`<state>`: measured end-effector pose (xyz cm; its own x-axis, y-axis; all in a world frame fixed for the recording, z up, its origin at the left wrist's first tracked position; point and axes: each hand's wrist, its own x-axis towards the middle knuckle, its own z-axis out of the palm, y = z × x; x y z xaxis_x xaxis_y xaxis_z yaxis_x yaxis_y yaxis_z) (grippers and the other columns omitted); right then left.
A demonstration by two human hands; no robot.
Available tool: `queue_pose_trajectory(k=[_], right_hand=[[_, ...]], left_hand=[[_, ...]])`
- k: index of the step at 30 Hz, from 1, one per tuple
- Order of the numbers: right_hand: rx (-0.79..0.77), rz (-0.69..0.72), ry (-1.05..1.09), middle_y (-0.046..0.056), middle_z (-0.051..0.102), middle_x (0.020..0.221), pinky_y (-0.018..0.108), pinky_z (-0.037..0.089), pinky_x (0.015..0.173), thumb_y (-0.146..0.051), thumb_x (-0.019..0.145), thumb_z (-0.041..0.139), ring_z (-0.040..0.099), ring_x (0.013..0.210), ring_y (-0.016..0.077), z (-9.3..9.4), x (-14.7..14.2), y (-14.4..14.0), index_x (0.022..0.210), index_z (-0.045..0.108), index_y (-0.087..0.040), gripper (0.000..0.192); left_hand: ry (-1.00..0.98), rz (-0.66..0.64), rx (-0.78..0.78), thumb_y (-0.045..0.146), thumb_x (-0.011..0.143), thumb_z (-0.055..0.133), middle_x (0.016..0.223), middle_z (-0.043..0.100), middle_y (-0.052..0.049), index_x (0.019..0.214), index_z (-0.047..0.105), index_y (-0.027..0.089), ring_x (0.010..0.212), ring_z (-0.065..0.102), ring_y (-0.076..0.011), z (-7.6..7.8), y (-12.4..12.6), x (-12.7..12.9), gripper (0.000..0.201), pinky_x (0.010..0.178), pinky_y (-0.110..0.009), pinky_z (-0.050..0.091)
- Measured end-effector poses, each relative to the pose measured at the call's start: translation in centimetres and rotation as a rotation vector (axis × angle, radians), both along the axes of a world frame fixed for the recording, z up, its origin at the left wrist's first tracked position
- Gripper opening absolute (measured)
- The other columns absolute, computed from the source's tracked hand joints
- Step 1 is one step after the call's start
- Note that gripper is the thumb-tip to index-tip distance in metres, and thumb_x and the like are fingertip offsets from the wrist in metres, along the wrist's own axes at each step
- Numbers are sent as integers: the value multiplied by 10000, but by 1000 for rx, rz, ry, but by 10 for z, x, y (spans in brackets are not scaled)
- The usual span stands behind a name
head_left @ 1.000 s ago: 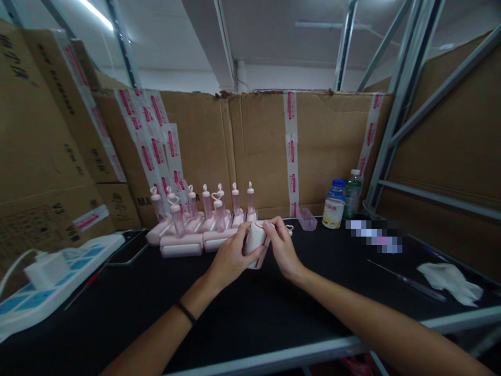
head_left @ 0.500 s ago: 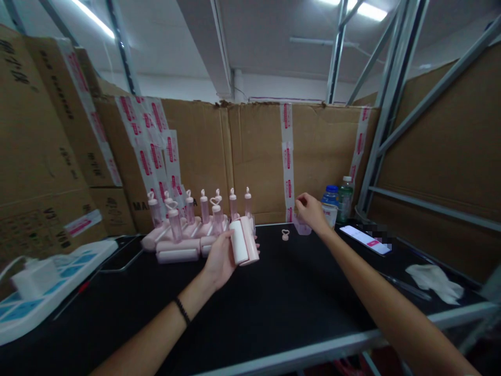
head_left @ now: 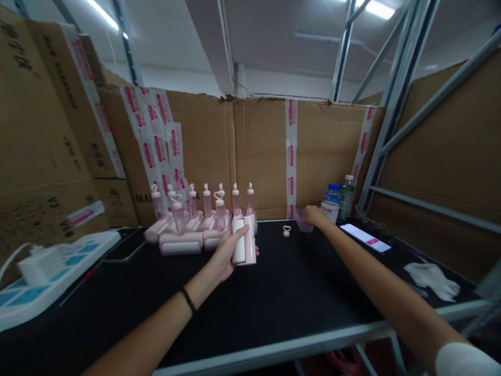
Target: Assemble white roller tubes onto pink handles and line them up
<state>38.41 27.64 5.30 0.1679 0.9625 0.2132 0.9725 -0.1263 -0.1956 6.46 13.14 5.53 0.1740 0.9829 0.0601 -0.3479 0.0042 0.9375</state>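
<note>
My left hand [head_left: 225, 256] is wrapped round a pink-and-white roller head [head_left: 245, 243], held above the black table with its thumb across the front. To its left stand several similar pink rollers [head_left: 180, 244], fitted with upright clear pink handles [head_left: 220, 211] topped by loops, some heart-shaped. Farther right, my right hand [head_left: 317, 216] reaches to a small translucent pinkish container [head_left: 303, 223]. Its fingertips point down at the container and are hidden, so what they hold does not show. A loose pink heart-shaped loop piece [head_left: 287, 231] lies on the table between my hands.
Behind the right hand stand a blue-capped bottle [head_left: 331, 201] and a green bottle [head_left: 346, 198]. A lit phone [head_left: 366, 237] and crumpled white tissue [head_left: 432, 281] lie to the right. A power strip [head_left: 58, 271] occupies the left; cardboard walls [head_left: 260, 162] close the back.
My right hand has lowered from above the container to its rim, fingers now out of sight. My left hand has turned the roller head more upright and brought its thumb over the front.
</note>
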Motion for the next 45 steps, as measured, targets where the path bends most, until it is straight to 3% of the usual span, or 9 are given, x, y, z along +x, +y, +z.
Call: queue_pose_trajectory(k=[7, 12, 19, 23, 28, 30, 33, 38, 45], right_hand=[[-10, -18, -74, 294, 716, 1203, 376, 548, 889, -194, 836, 706, 705, 1152, 375, -2, -1, -6, 1190, 738, -50, 383], [39, -31, -75, 293, 721, 1176, 364, 536, 884, -257, 854, 722, 707, 1141, 369, -2, -1, -12, 1171, 736, -53, 377], [165, -67, -55, 258, 735, 1131, 369, 512, 858, -324, 908, 661, 709, 1101, 350, 12, 5, -29, 1124, 726, -99, 319], [332, 7, 20, 185, 762, 1031, 344, 496, 830, -338, 900, 660, 716, 1007, 304, 27, 11, -38, 1026, 733, -142, 244], [587, 386, 409, 106, 759, 961, 328, 511, 786, -383, 874, 707, 690, 851, 219, 36, 5, -53, 1020, 718, -160, 267], [561, 565, 671, 100, 754, 966, 337, 534, 761, -439, 843, 740, 685, 830, 211, 31, -8, -63, 1042, 707, -159, 345], [375, 746, 987, 98, 746, 1037, 338, 564, 771, -465, 798, 793, 698, 888, 209, 20, -33, -80, 1100, 687, -175, 432], [205, 841, 1166, 67, 735, 1035, 294, 549, 780, -409, 793, 825, 688, 883, 171, 12, -64, -101, 1064, 695, -195, 368], [165, 842, 1401, 42, 724, 1000, 266, 512, 780, -326, 743, 870, 667, 889, 153, 7, -83, -111, 1023, 660, -201, 372]], left_hand=[[-4, -27, 10, 369, 854, 745, 764, 673, -15, 1052, 533, 194, 566, 689, -184, 2, -3, 1, 339, 500, -322, 612], [17, -26, 15, 359, 862, 732, 762, 667, -10, 1069, 523, 199, 567, 687, -184, 0, -2, 1, 335, 506, -330, 617], [25, -15, 28, 374, 854, 740, 767, 665, -11, 1063, 520, 199, 580, 690, -189, 0, -1, 2, 351, 515, -337, 624], [30, 0, 7, 372, 849, 744, 781, 682, -29, 1088, 526, 185, 580, 693, -190, -1, 1, 1, 374, 522, -338, 627], [8, 42, 26, 377, 833, 758, 769, 672, -13, 1098, 519, 193, 591, 698, -198, 0, 3, 0, 402, 529, -356, 634], [-9, 68, 53, 384, 817, 772, 756, 666, -2, 1087, 511, 200, 589, 694, -195, -1, 4, 0, 418, 534, -359, 637], [-35, 114, 90, 401, 788, 801, 748, 668, 7, 1092, 511, 204, 586, 691, -188, -3, 7, -1, 464, 542, -355, 639], [-63, 156, 146, 439, 788, 803, 753, 669, 21, 1114, 511, 216, 595, 701, -185, -4, 10, -3, 491, 566, -358, 646], [-62, 213, 146, 418, 770, 811, 737, 675, 15, 1118, 529, 214, 549, 682, -186, 4, 7, -2, 493, 512, -345, 627]])
